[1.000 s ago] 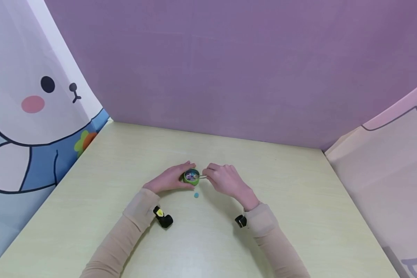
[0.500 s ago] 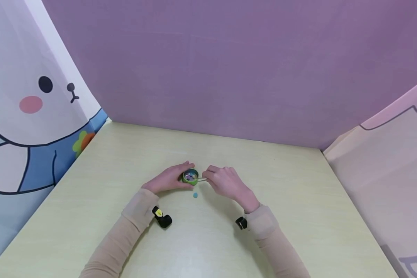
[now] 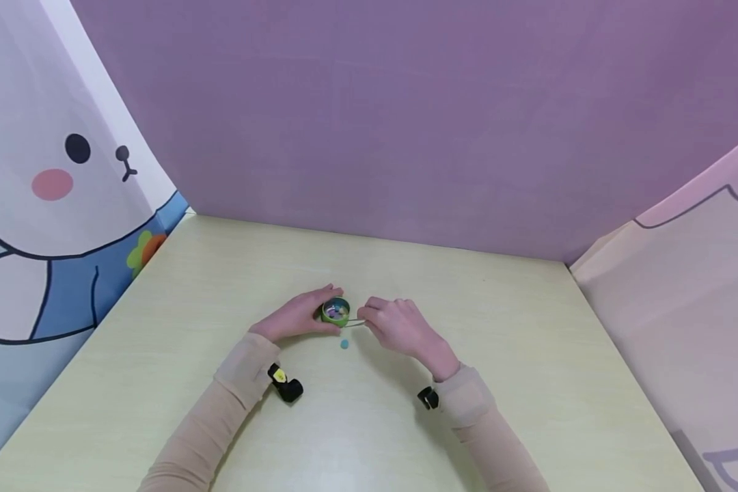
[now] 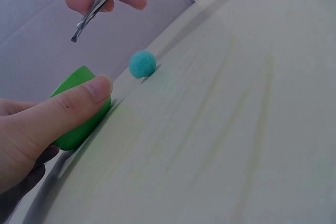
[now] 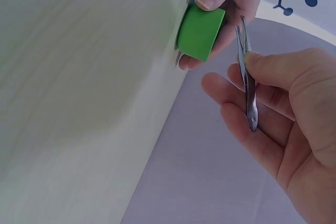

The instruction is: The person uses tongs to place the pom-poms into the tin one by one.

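My left hand (image 3: 300,317) holds a small green cup (image 3: 336,311) on the table, thumb on the near side and fingers on the far side. Inside the cup lie several small bits, some purple and white. To its right, my right hand (image 3: 400,326) pinches a pair of metal tweezers (image 5: 248,80) between thumb and fingers. The tweezers' tips stand slightly apart in the right wrist view, with nothing between them. They are beside the cup's near right rim in the head view. A teal pompom (image 4: 142,64) rests on the table just in front of the cup.
The pale wooden table (image 3: 252,253) meets a purple backdrop (image 3: 369,123) along its far edge. A cartoon-printed sheet (image 3: 55,225) hangs on the left, a pale pink one (image 3: 682,307) on the right. Each wrist wears a black camera (image 3: 290,389).
The tweezers' tips have moved from over the cup's rim to its near right side, closer to the pompom. My left hand keeps its grip on the cup, and the view has shifted slightly.
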Demonstrator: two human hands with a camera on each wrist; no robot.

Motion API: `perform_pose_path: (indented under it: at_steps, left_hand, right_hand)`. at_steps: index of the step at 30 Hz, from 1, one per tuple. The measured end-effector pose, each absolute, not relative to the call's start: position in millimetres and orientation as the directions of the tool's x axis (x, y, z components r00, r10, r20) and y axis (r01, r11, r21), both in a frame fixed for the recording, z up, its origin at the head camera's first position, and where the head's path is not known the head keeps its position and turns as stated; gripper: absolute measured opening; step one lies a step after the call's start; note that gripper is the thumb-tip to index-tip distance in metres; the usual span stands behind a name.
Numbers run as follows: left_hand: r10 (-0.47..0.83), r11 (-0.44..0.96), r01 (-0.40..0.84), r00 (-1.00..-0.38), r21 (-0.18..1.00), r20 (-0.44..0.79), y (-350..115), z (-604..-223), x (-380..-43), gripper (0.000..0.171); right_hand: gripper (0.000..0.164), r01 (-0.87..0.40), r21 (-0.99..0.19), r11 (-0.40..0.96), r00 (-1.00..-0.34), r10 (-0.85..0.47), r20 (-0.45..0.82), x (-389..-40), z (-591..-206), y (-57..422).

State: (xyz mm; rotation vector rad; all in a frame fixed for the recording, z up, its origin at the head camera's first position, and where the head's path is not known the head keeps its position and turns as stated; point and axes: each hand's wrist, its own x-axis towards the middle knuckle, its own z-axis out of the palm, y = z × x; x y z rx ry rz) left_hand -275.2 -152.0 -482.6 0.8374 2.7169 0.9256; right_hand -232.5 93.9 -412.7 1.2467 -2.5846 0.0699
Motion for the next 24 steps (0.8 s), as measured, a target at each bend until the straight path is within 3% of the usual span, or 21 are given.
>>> perform_pose_path:
  at_steps: [24]
  left_hand:
    - [0.553, 0.636, 0.458, -0.832, 0.621, 0.047, -153.0, -484.0, -274.6, 0.09]
  right_hand:
    - [0.009, -0.809, 0.045, 0.586, -0.563, -0.794, 0.229, -214.5, -416.4, 95.0]
